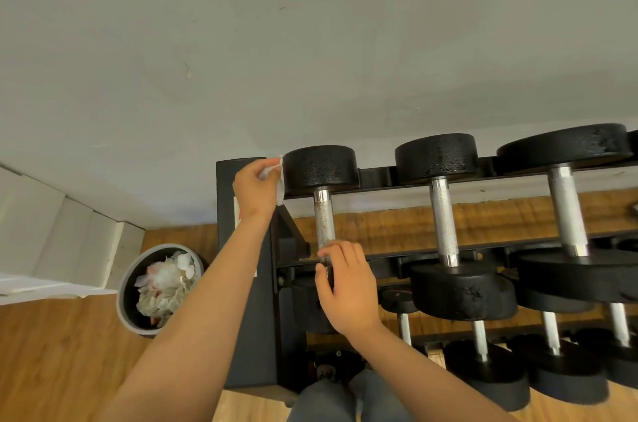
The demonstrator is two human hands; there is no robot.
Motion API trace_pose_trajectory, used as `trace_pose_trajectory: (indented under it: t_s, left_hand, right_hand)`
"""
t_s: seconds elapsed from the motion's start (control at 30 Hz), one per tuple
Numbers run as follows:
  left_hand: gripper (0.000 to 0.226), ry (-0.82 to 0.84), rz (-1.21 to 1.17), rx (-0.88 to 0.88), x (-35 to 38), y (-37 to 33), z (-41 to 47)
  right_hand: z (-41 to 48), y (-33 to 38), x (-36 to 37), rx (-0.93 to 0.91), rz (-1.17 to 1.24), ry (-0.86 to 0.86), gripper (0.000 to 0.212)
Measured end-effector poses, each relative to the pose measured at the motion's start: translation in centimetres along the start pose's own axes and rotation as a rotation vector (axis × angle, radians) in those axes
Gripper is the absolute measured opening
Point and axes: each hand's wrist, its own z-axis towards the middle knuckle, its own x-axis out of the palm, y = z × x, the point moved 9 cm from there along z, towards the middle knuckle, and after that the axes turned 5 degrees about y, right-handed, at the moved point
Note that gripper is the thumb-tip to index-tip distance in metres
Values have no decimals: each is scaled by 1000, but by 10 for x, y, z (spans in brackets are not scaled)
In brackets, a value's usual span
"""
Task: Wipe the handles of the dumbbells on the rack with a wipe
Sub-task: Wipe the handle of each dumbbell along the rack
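Left hand (257, 188): pinching the wipe (280, 187), which is hanging just beside the far head of the leftmost dumbbell (319, 166) on the rack (248, 249).
Right hand (348, 283): curling its fingers round the near end of the handle (324, 217).
Handle: showing bare, the wipe not touching it.
Step (judged): bringing the wipe onto the handle.
Method: wrapping the wipe fully round the knurling, twisting while sliding end to end, the right hand stopping any roll.
Bin (127, 300): standing left, holding crumpled wipes.

No legible text or numbers.
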Motion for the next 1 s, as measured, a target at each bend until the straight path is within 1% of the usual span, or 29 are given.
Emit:
trace_pose_trajectory:
  t_s: [0.13,0.2,0.5,0.77,0.87,1.0]
  left_hand:
    - [21,-43,-110,-45,2,14,-23]
    - [23,-38,-154,-66,2,23,-33]
    - [27,33,-70,-56,19,4,19]
    - [28,96,-181,-202,23,51,-16]
    - [26,80,-189,-193,23,44,-5]
    - [29,93,-202,-167,26,30,12]
  right_hand:
    - [0,1,-1,-1,-3,-5,28]
    - [0,1,-2,-1,-3,-2,27]
    - [0,0,-1,3,1,-12,28]
    - [-1,-2,-1,0,-7,-8,25]
    - [0,-2,0,1,-21,-2,26]
    - [-1,-1,-1,14,-24,-16,27]
